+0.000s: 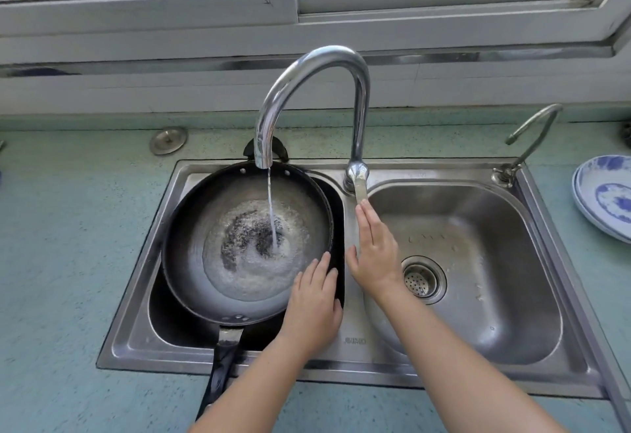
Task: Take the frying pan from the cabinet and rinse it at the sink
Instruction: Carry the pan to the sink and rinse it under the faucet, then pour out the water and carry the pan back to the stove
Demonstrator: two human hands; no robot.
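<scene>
Two bare forearms enter from the bottom edge. Left hand (312, 309): flat, fingers extended and together, resting on the near-right rim of the frying pan (191, 227); it grips nothing. Right hand (370, 251): also flat and open, fingertips touching the end of the faucet lever (360, 192), nothing enclosed.

Frying pan: dark, sits in the left basin of the stainless double sink (546, 214), black handle (222, 361) pointing over the sink's near rim toward the camera. Gooseneck faucet (307, 70) stands on the divider between basins, spout over the pan. A thin water stream (271, 210) falls into the pan; water pools and foams at its centre.

Right basin: holds a drain strainer (421, 279). At the sink's far-right corner, a small second tap (532, 132). On the teal bench (68, 227) right of the sink, stacked blue-and-white plates (604, 200).
</scene>
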